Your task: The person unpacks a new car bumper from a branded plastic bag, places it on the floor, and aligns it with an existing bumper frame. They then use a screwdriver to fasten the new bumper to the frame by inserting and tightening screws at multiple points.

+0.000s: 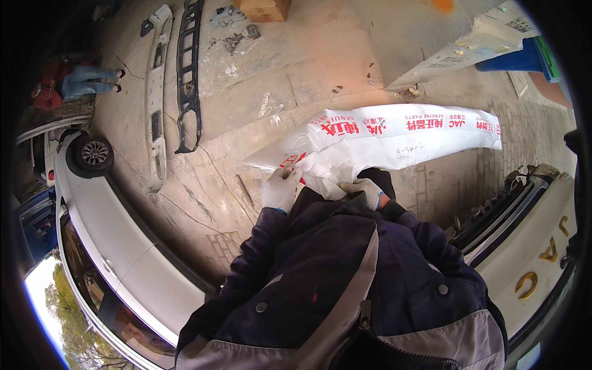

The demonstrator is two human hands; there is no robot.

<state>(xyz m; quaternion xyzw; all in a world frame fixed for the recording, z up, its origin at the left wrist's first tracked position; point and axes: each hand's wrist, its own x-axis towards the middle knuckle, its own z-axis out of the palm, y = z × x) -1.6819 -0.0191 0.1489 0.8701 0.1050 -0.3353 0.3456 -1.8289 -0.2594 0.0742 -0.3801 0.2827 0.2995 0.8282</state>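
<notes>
A long white plastic-wrapped package (444, 142) with red printing lies crosswise in front of me, its near left part crumpled. My left hand (280, 188), in a white knit glove, pinches the crumpled wrap near the left end. My right hand (364, 191), also gloved, has its fingers closed on the lower edge of the loose wrap, against my dark jacket. What is inside the package is hidden.
A white bumper (154, 123) and black strip (188, 111) lie beyond me, near a carton (262, 7). A person (89, 86) is at upper left. A white car (142, 259) is at left, a white vehicle panel (524, 234) at right, and a pillar (456, 61) at upper right.
</notes>
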